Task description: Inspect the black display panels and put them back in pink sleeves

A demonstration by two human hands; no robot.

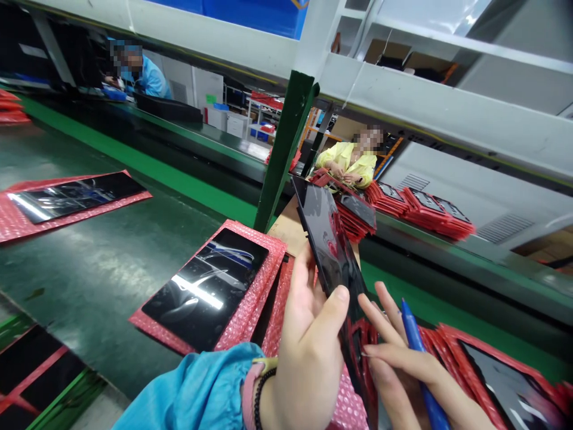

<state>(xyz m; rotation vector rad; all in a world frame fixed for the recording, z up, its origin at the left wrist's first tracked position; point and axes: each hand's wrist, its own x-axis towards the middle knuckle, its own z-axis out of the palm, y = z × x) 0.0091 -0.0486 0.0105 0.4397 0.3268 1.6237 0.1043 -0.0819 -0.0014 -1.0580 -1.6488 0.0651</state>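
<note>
Green conveyor belt (96,269) runs across the factory floor, carrying a stack of black glass panels in pink bubble wrap (210,286). Beyond it, a co-worker in a yellow smock (351,161) sits across the line. The person's left hand (304,352), emerging from a blue sleeve (192,388), grips a black panel (329,251) tilted up on end, its lower part in red wrapping, with the thumb across its face. The right hand (394,373), half closed, holds a blue pen (414,334) between its fingers, just beside the panel. Another wrapped panel (505,382) lies at far right.
</note>
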